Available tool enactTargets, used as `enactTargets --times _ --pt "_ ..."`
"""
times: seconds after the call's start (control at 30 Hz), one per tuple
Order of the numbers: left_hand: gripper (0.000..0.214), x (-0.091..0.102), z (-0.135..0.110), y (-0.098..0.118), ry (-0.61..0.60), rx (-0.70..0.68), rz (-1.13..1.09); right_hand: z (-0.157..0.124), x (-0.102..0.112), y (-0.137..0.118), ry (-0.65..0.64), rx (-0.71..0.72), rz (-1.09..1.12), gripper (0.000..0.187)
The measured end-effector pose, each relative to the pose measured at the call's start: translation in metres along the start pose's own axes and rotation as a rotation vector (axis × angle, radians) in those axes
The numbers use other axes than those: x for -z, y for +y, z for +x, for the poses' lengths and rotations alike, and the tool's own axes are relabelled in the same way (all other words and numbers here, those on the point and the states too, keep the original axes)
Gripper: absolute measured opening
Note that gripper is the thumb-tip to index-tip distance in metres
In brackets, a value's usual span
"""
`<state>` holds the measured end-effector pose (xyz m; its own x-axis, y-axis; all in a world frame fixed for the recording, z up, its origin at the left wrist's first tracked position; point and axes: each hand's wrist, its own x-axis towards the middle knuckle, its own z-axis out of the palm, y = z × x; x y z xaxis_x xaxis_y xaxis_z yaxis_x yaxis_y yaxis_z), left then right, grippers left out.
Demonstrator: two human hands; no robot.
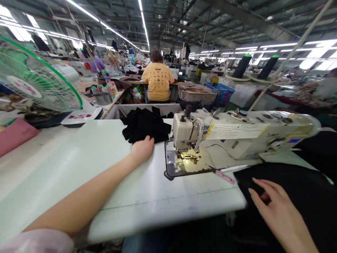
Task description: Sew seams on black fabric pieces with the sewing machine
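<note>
My left hand is at the near edge of a heap of black fabric pieces, left of the sewing machine. Its fingers are drawn together against the cloth, their tips partly hidden. At the right, my right hand hovers over or rests on a large black cloth; I cannot tell if it touches. Its fingers are apart and hold nothing. Pink-handled thread snips lie on the table between the machine's needle plate and that cloth. No fabric lies under the lit needle.
A green-rimmed fan stands at the left, near pink cloth. Two dark thread cones are on a stand behind the machine. Ahead, a person in a yellow shirt sits facing away. A metal pot and a blue crate are farther back.
</note>
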<state>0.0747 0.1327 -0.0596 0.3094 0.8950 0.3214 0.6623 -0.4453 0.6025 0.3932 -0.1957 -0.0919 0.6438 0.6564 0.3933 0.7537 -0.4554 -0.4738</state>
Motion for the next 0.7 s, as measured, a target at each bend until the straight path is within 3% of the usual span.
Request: enactTargets --times 0.1,0.2,0.3,0.43,0.57,0.7 --pt "0.029 0.013 0.045 -0.009 -0.084 0.065 0.202 0.006 0.015 0.018 -0.134 -0.072 -0.044 0.046" --pt "0.045 0.015 0.055 -0.002 -0.154 0.032 0.355 0.006 0.018 0.012 -0.176 -0.075 0.025 0.028" --pt "0.043 0.014 0.025 0.019 -0.276 -0.170 0.530 0.006 0.016 0.000 -0.167 -0.075 0.079 0.014" --pt "0.042 0.019 -0.040 0.055 -0.425 -0.371 0.644 0.012 0.024 0.001 -0.142 -0.149 0.182 0.011" --pt "0.038 0.027 -0.090 0.087 -0.599 -0.465 0.501 0.024 0.047 0.018 -0.006 -0.321 0.363 0.024" --pt "0.035 0.023 -0.115 0.105 -0.659 -0.618 0.283 0.030 0.064 0.022 0.117 -0.390 0.489 0.032"
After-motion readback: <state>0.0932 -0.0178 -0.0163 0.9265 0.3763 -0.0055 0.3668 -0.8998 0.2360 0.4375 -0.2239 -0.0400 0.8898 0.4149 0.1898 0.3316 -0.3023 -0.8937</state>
